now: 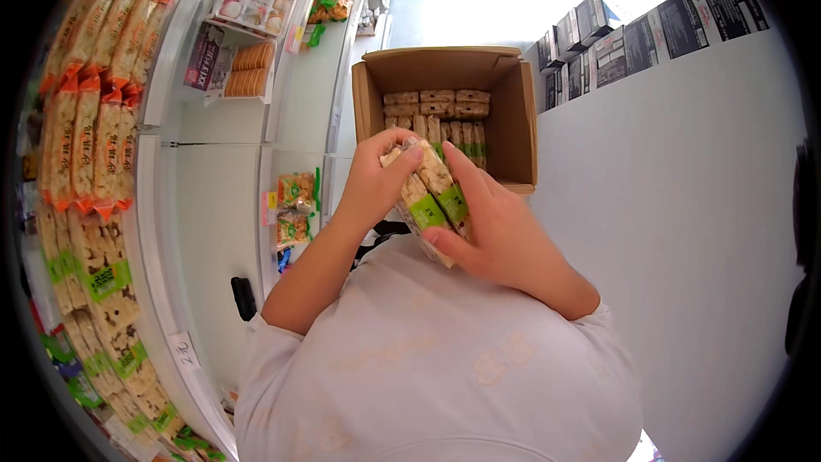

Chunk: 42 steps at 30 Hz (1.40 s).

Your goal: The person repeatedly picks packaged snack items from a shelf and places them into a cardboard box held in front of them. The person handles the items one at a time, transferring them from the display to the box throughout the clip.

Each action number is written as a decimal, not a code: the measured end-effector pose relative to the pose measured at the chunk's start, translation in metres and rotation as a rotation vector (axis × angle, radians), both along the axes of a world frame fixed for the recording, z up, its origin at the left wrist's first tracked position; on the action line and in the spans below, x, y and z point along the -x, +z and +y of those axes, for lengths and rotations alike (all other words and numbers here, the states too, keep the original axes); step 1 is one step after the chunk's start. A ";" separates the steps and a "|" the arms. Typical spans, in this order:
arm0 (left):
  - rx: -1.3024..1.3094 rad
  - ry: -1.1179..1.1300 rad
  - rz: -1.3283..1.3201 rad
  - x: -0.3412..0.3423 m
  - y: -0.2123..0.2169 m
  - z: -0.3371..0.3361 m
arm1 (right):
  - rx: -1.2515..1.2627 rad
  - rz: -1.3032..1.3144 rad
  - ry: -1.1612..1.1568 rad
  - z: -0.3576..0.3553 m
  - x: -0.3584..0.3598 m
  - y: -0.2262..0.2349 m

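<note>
A person in a pale, soft-looking shirt point(428, 359) holds a bundle of wrapped bars point(434, 173) at the near side of the cardboard box point(518, 124). The left hand point(372, 184) has its grip curled round the bundle's left flank, thumb laid across the top; the right hand point(503, 224) has its grip firm on the other flank, thumb and fingers spread along it. The bars are oblong and knobbly, cream under glossy clear film, with green bands. Inside the box's plain brown walls sit similar packs point(437, 109), some crosswise at the far wall, others lengthwise nearer. Left of the box, smooth white shelves point(218, 197) carry orange-ended bars point(88, 141) and round tan biscuits point(248, 81). Right of the box, dark rectangular cartons point(641, 41) line a smooth white surface point(663, 205). Beyond the box, the pale floor point(436, 0) gleams.
</note>
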<state>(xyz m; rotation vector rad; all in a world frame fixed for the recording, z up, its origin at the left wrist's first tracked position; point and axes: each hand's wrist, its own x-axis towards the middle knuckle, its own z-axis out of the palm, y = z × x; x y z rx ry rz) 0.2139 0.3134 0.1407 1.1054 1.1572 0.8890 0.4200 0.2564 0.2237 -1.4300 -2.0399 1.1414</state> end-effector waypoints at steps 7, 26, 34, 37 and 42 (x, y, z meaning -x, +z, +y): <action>0.014 0.162 -0.053 -0.010 0.008 0.023 | -0.021 -0.291 -0.046 0.037 0.036 -0.003; -0.892 -0.298 0.969 0.008 -0.074 -0.040 | 0.457 -1.106 0.395 0.197 0.026 -0.208; -0.955 -0.271 0.948 0.002 -0.083 -0.052 | 0.262 -0.700 -0.239 0.159 -0.005 -0.298; -0.961 -0.261 0.988 0.005 -0.087 -0.052 | 0.180 -0.940 0.018 0.169 -0.004 -0.278; -0.973 -0.244 0.982 0.006 -0.085 -0.050 | 0.702 -0.605 -0.154 0.166 -0.023 -0.286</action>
